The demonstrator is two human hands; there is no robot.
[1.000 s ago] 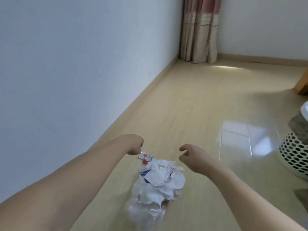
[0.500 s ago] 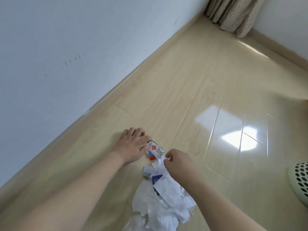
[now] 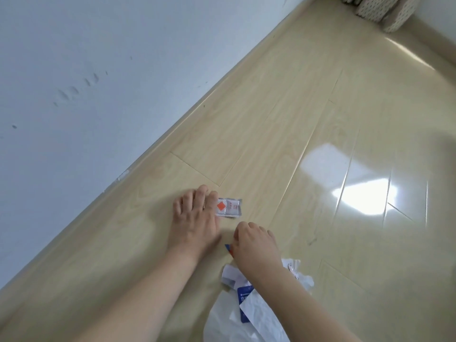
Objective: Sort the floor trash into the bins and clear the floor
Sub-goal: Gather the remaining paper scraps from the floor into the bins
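A small white packet (image 3: 229, 208) with an orange diamond lies on the wooden floor (image 3: 283, 134). My left hand (image 3: 195, 218) lies flat beside it, fingers straight, the index finger touching the packet's left edge. My right hand (image 3: 254, 243) is curled just below the packet, and its thumb and fingers pinch a small blue and red scrap (image 3: 228, 248), mostly hidden under the hand. A heap of crumpled white paper (image 3: 237, 322) with a blue card (image 3: 244, 296) lies under my right forearm.
A white wall (image 3: 86, 82) with a pale skirting board (image 3: 172, 129) runs diagonally on the left. Curtain hems (image 3: 375, 8) hang at the top right corner. Glossy floor with window glare (image 3: 365, 196) stretches to the right.
The view has dropped closer to the floor. My left hand has flattened next to the packet. My right hand has left the white paper and closed over the blue and red scrap.
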